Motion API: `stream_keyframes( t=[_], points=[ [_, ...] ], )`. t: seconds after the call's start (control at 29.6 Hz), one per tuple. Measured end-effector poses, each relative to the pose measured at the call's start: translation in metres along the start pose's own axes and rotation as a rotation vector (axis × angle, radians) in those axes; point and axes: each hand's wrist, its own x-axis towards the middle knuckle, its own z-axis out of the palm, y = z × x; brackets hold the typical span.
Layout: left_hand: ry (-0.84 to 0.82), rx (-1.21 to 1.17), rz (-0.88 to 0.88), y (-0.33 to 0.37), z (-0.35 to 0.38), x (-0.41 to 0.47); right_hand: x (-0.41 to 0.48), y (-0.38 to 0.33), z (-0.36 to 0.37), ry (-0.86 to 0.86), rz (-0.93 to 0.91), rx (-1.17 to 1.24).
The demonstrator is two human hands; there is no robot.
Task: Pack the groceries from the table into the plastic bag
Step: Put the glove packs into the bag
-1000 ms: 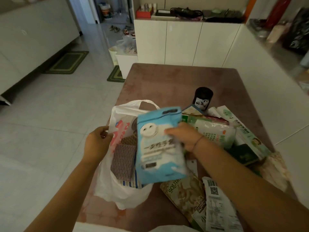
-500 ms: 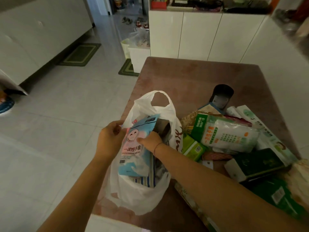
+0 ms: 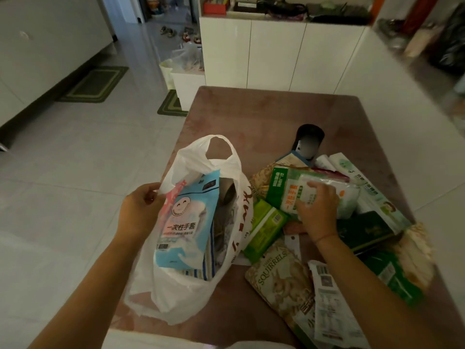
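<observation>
- The step in hand reads as a pick-up: 1 item is being taken from the pile to go into the plastic bag (image 3: 198, 295).
- The left hand (image 3: 141, 212) pinches the bag's near rim, fingers together on the thin plastic, and holds the mouth open at the table's (image 3: 264, 114) left edge.
- Inside the bag a blue glove packet (image 3: 186, 222) stands upright against the near wall; darker items sit behind it, too dim to name.
- The right hand (image 3: 318, 212) lies on a green-and-white packet (image 3: 312, 195) at the top of the pile, fingers curled over its near end; whether the grip is fully closed, I cannot tell.
- Many groceries remain on the table: a green wipes pack (image 3: 264, 227), a squirrel-print pouch (image 3: 281, 280), a dark box (image 3: 364, 230) and a black jar (image 3: 309, 141), so packing seems well short of done.
- The next move likely calls for lifting the packet clear of its neighbours and carrying it left into the open mouth beside the glove packet.
</observation>
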Motion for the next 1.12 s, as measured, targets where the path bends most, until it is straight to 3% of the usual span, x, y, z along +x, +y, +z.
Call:
stream_keyframes(
  t=[0.1,0.24,0.54,0.81,1.12],
  points=[
    [-0.025,0.013,0.000,0.000,0.004,-0.002,0.040,0.024,-0.003,-0.144,-0.161,-0.467],
    [-0.026,0.039,0.010,0.001,0.008,-0.004,0.070,0.029,-0.007,-0.246,-0.190,-0.609],
    [0.010,0.065,0.030,0.005,0.014,-0.007,0.066,0.041,-0.010,-0.049,-0.318,-0.584],
    [-0.007,0.072,0.039,0.005,0.017,-0.006,0.071,0.043,-0.018,-0.153,-0.410,-0.623],
    [-0.003,0.080,0.040,0.007,0.017,-0.005,0.067,0.039,-0.024,-0.245,-0.370,-0.440]
  ],
)
